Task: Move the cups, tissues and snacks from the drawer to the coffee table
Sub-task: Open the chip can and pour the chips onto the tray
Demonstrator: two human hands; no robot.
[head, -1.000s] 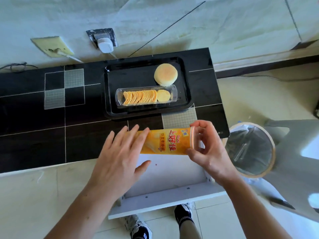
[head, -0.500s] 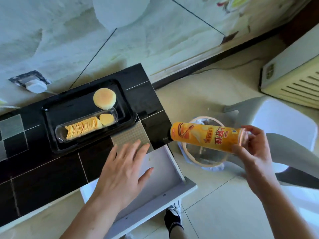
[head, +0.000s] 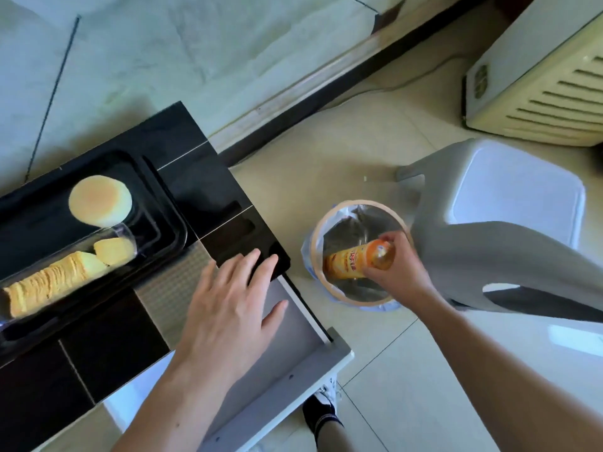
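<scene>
While the right hand (head: 396,272) grips the orange chip can (head: 354,262) inside the waste bin (head: 318,256), the left hand (head: 228,308) hovers flat, fingers straight, above the drawer (head: 293,370).

- The place looks like a home living room, with cream floor tiles (head: 375,151) and a dark skirting board (head: 326,99) along a pale wall (head: 179,50).
- At 9 o'clock stands a low black glossy desk (head: 195,177) bearing a black tray (head: 163,203) with a round cake (head: 99,201) and stacked crisps (head: 49,285).
- A white drawer (head: 293,370) stands open at 6 o'clock.
- At 3 o'clock are a lined waste bin (head: 336,295) and a grey plastic stool (head: 505,223).
- A cream louvred appliance (head: 538,93) sits at 1 o'clock.
</scene>
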